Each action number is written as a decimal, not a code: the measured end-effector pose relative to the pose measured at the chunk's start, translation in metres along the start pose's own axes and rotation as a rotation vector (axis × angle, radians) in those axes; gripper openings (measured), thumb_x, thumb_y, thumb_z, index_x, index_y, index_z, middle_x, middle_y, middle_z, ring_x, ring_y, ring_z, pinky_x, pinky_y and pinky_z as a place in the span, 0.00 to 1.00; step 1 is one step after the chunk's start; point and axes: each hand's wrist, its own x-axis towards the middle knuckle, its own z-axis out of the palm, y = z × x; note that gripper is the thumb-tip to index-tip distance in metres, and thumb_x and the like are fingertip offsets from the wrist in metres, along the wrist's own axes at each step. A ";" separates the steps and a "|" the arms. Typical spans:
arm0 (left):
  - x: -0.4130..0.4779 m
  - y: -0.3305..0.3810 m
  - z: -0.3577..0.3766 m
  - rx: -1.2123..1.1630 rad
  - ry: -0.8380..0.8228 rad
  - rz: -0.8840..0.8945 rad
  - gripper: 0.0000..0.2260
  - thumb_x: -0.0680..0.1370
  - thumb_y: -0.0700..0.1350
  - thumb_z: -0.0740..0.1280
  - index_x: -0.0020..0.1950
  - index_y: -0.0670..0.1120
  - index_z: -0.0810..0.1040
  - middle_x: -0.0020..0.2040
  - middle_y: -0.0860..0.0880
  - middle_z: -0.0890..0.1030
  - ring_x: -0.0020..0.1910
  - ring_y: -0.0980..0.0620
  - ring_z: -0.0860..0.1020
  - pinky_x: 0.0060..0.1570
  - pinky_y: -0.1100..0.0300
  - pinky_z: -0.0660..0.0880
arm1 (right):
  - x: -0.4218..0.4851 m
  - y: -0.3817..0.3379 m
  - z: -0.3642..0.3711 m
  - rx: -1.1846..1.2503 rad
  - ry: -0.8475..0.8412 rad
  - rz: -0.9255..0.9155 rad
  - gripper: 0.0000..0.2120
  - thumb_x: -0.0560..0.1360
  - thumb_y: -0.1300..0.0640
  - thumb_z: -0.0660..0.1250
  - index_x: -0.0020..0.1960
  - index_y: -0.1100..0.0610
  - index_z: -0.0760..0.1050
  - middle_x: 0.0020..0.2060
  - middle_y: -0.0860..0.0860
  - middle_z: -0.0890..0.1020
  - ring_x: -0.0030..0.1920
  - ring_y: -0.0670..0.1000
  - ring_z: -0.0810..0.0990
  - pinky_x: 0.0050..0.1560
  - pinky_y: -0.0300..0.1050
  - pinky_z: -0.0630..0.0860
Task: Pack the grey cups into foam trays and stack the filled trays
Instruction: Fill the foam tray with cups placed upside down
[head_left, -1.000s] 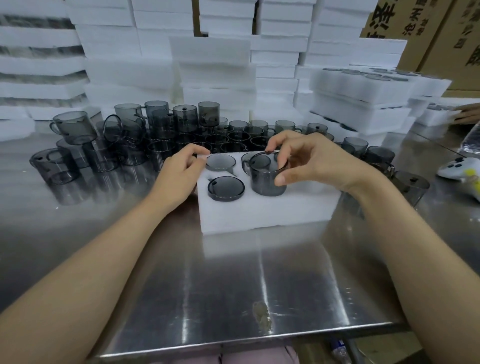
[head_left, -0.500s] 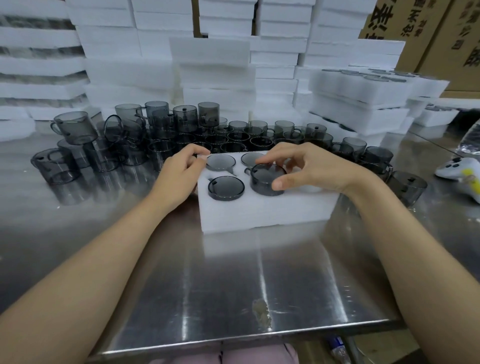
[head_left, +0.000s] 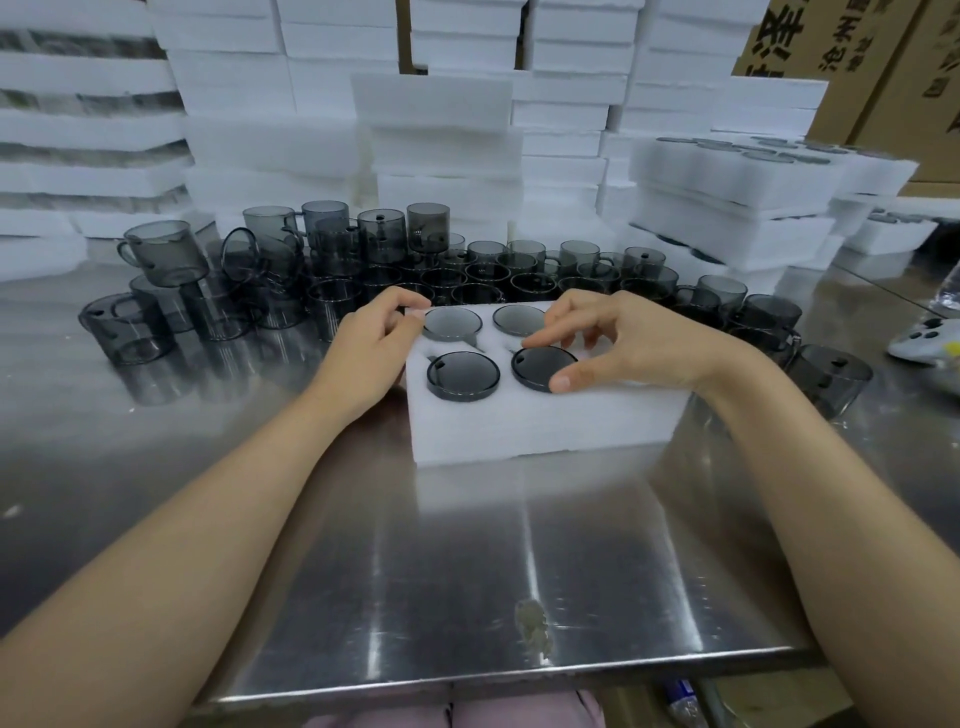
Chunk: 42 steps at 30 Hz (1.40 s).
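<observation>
grey cup (head_left: 544, 368) in foam tray (head_left: 545, 426), pinched between right hand (head_left: 639, 343) thumb and forefinger.

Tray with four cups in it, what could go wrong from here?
1. The front right cup, pinched by the right hand, stands a little proud of the tray; if it is not fully seated, a tray stacked on top could rock.
2. Loose cups crowd the tray's far edge and the right wrist; lifting the tray could knock them over.
</observation>
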 end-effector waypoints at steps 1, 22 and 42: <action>0.000 0.000 0.000 -0.002 0.001 0.003 0.09 0.81 0.47 0.60 0.57 0.49 0.78 0.34 0.42 0.75 0.30 0.58 0.68 0.31 0.70 0.64 | 0.000 0.000 0.000 -0.009 -0.008 -0.001 0.21 0.59 0.42 0.76 0.51 0.43 0.83 0.45 0.42 0.74 0.43 0.43 0.72 0.45 0.35 0.69; 0.023 -0.052 -0.117 0.649 0.557 -0.278 0.15 0.76 0.45 0.60 0.61 0.45 0.75 0.74 0.48 0.62 0.59 0.39 0.75 0.51 0.48 0.69 | 0.003 -0.002 0.005 0.030 -0.005 -0.064 0.11 0.64 0.44 0.71 0.33 0.52 0.82 0.41 0.42 0.80 0.38 0.42 0.74 0.45 0.35 0.69; 0.017 -0.032 -0.109 0.459 0.618 0.078 0.10 0.76 0.34 0.59 0.52 0.38 0.78 0.59 0.39 0.70 0.51 0.44 0.74 0.53 0.60 0.70 | 0.001 -0.005 0.005 0.043 0.011 -0.063 0.07 0.62 0.46 0.76 0.36 0.48 0.83 0.40 0.42 0.80 0.44 0.64 0.73 0.47 0.49 0.67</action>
